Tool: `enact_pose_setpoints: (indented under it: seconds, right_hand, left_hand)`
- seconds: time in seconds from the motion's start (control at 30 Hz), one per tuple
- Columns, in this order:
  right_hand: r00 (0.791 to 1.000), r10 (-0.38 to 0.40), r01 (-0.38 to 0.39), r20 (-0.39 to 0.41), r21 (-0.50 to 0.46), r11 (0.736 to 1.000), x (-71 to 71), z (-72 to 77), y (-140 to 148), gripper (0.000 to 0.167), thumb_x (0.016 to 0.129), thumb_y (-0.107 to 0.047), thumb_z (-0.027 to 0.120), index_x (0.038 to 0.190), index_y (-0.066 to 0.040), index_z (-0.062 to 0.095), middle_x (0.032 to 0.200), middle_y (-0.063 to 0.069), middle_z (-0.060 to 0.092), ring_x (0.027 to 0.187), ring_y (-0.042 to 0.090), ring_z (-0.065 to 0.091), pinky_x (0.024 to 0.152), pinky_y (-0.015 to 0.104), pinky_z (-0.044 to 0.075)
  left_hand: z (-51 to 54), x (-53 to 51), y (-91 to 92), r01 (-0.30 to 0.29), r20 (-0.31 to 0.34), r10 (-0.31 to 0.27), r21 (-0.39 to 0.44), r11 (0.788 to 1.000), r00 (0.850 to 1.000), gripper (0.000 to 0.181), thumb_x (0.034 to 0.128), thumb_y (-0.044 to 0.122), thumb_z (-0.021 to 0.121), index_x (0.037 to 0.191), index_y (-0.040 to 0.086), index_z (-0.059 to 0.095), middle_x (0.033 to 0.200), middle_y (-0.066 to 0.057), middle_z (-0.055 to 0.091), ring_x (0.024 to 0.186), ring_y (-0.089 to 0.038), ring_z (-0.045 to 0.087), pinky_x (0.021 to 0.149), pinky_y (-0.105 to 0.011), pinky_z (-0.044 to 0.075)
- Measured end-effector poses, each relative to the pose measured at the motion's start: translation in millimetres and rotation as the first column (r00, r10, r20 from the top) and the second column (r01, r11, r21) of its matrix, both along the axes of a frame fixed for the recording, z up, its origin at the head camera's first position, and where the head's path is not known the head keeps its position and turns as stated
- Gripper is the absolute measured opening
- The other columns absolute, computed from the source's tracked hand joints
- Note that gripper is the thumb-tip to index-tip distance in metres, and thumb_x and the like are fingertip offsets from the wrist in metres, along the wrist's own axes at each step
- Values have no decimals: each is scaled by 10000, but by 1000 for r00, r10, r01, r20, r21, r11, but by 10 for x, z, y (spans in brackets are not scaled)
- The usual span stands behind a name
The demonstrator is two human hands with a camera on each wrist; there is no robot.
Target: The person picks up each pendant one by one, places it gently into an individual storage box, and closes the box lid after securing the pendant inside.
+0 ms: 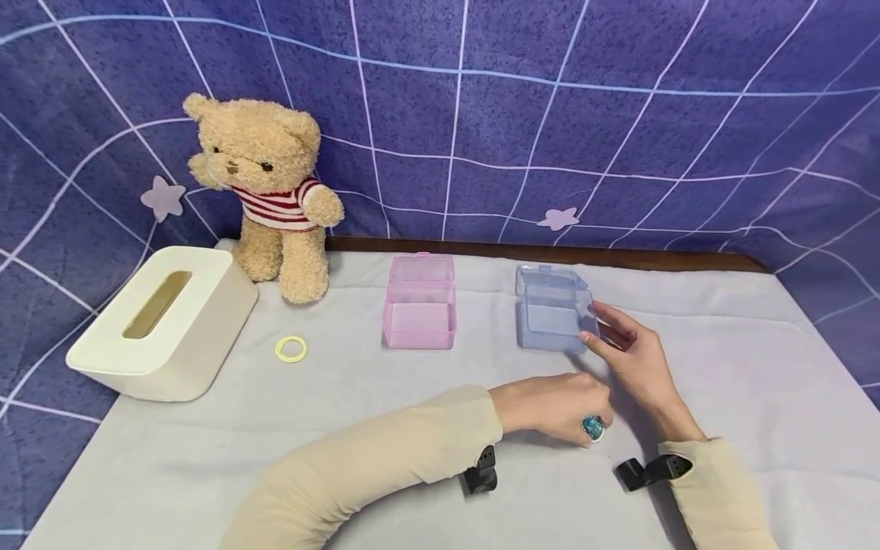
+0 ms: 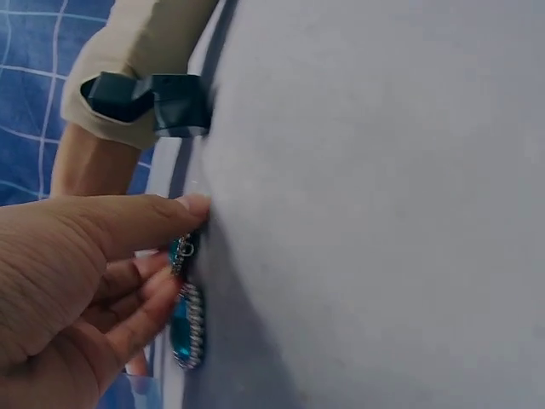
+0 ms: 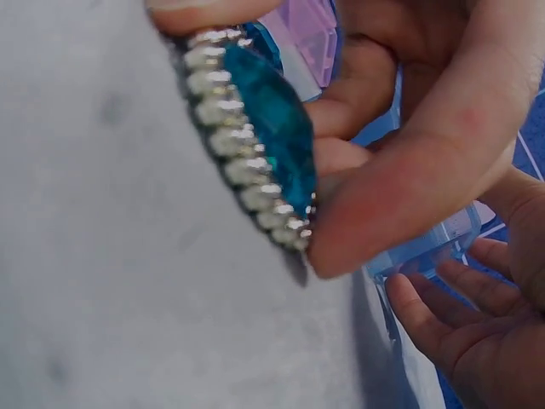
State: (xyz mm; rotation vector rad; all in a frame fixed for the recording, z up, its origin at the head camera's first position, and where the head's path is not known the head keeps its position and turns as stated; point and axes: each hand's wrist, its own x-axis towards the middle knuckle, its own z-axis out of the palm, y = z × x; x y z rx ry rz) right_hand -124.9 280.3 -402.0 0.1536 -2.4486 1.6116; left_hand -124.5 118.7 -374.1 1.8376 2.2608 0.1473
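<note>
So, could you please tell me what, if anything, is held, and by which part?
The left hand pinches the teal jewelled ornament by its silvery rim. The right hand touches the right side of the blue box.

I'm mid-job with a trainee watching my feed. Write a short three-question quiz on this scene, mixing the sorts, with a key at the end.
1. Multiple choice. What does the left hand hold?
A) a yellow ring
B) a teal jewel
C) a teddy bear

2. True or false. The pink box stands open.

3. Fill the gap. The box nearest the right hand is the ____ one.

Key:
1. B
2. True
3. Blue; the blue box is right beside it.
</note>
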Motion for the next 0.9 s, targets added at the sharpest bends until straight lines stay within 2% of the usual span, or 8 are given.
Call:
enact_pose_setpoints:
  seconds: [0.1,0.2,0.33,0.43,0.53,0.67,0.77,0.9]
  right_hand:
    - [1000,5,-5,2,-12,1000,2,0,-6,528,898,-88,666,1369,59,477,1360,312,502,1173,97,593,906,126,480]
    - [1000,14,-14,4,-16,1000,0,-1,-7,529,900,-86,662,1371,62,472,1362,317,498,1171,83,591,907,126,481]
    - [1000,6,-6,7,1,1000,0,-3,0,523,903,-98,662,1371,47,480,1359,305,509,1198,191,589,904,117,479]
    - [1000,0,-1,7,15,1000,0,-7,4,518,903,-99,662,1369,42,485,1361,289,517,1209,255,577,909,119,477]
    - [1000,4,-4,2,19,1000,0,-9,6,515,899,-60,654,1369,55,478,1367,285,514,1174,133,595,899,102,473]
    - [1000,23,-23,-11,-14,1000,1,-6,1,509,893,18,627,1369,88,459,1372,319,486,1074,-89,566,890,78,463]
    - [999,31,-31,-9,-39,999,3,-1,-7,510,893,27,622,1371,93,453,1375,334,472,1043,-135,555,888,78,463]
    - [1000,8,-8,8,-22,1000,1,4,-13,516,900,-40,646,1369,75,467,1371,314,491,1048,-124,557,876,89,477]
  left_hand:
    - [34,-1,13,-24,23,24,11,1000,999,149,807,294,760,925,208,729,897,114,619,867,-14,554,768,-115,442]
    - [82,-29,-2,-58,61,55,44,997,997,182,797,290,765,952,201,733,888,123,614,861,-6,540,743,-90,424]
    - [153,-98,-65,-87,99,76,110,990,992,226,783,256,767,991,176,729,912,112,629,859,5,532,739,-61,409]
    - [201,-157,-123,-107,106,91,150,983,990,256,783,255,767,1017,163,720,973,97,657,917,3,549,803,-65,412]
    - [258,-223,-179,-147,121,127,171,974,984,298,788,266,768,1059,155,713,1059,77,668,986,-15,564,864,-78,414]
    - [364,-358,-241,-234,154,205,203,951,967,317,794,257,763,1089,153,714,1065,54,653,962,-40,567,844,-106,432]
    - [429,-499,-272,-298,171,262,247,922,950,295,794,249,763,1070,152,720,1023,51,638,909,-48,558,806,-127,445]
    - [468,-714,-269,-351,170,312,298,888,935,311,801,293,768,1065,136,719,1002,43,638,883,-56,558,785,-146,447]
